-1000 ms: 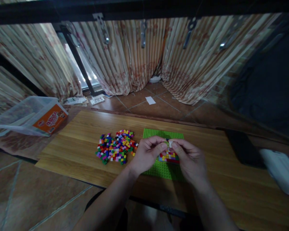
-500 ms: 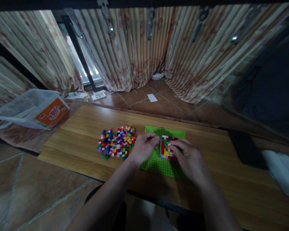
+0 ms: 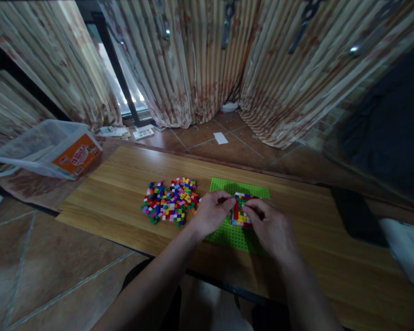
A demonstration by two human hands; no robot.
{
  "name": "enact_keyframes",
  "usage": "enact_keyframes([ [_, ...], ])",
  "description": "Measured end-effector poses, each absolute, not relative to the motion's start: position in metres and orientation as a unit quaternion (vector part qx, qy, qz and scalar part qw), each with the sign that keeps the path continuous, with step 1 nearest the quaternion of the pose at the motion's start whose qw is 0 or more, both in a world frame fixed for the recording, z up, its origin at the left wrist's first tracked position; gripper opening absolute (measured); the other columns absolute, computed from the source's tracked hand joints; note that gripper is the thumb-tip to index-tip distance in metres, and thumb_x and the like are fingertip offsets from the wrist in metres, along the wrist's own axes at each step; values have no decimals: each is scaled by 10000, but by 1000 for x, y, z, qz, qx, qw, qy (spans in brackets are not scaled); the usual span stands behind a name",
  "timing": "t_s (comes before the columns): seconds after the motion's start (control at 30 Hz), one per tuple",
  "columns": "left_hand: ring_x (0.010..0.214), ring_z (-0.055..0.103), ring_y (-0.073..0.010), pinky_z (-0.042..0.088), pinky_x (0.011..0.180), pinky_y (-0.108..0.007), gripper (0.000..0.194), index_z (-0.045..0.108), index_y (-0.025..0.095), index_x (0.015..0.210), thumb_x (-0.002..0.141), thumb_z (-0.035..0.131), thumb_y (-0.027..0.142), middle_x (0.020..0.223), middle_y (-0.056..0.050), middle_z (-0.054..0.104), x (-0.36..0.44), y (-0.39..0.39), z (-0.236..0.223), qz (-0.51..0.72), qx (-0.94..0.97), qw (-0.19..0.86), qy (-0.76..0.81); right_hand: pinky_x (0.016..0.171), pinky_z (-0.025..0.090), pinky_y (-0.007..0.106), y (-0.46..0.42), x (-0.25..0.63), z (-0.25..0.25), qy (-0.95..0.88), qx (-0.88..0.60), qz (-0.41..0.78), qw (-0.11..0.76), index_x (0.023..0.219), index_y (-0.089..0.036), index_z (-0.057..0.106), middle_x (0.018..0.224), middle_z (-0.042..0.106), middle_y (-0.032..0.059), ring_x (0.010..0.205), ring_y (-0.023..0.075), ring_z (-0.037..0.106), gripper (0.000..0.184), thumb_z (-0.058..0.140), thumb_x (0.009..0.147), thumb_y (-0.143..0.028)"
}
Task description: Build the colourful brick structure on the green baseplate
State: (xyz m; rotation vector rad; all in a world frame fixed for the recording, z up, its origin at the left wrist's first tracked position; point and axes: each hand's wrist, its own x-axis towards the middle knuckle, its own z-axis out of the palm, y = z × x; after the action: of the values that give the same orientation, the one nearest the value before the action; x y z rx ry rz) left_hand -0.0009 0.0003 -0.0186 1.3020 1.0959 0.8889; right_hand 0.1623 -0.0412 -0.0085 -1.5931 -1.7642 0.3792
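A green studded baseplate (image 3: 227, 233) lies on the wooden table (image 3: 124, 184). On it sits a small square build of many-coloured bricks (image 3: 240, 212). My left hand (image 3: 211, 213) rests at the build's left edge, fingers curled against it. My right hand (image 3: 269, 227) is on the build's right side, fingertips pinched down on the bricks; I cannot make out anything held between them. A heap of loose coloured bricks (image 3: 169, 201) lies just left of the baseplate.
A clear plastic bin with an orange label (image 3: 51, 149) stands off the table's far left. A dark flat object (image 3: 357, 215) and white cloth (image 3: 405, 250) lie at the right. Curtains hang behind; papers lie on the tiled floor.
Both hands have come down from holding a small white piece above the build to pressing on it. The view has tilted slightly up and the left hand moved back to the build's edge.
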Motion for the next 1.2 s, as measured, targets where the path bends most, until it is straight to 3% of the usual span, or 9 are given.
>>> enact_keyframes([
  [0.47,620,544,-111,411,585,-217,200,666,152,759,838,568,307,665,9,604,-4,1,-18,352,603,518,495,812,525,330,-49,174,-14,-729,-560,162,360,998,-251,739,988,717,35,899,191,686,218,545,958,-340],
  [0.93,609,551,-111,418,580,-218,186,670,149,754,846,570,277,644,16,606,-5,-1,-14,349,618,511,486,766,533,349,-45,174,-16,-730,-575,169,329,964,-262,760,969,706,42,859,201,681,249,530,949,-357],
  [1.2,610,537,-110,410,575,-215,189,660,151,747,850,559,273,646,12,603,-5,-1,-15,348,613,511,492,788,530,359,-48,180,-11,-646,-614,194,409,901,-249,756,939,729,38,848,211,682,237,615,891,-439],
])
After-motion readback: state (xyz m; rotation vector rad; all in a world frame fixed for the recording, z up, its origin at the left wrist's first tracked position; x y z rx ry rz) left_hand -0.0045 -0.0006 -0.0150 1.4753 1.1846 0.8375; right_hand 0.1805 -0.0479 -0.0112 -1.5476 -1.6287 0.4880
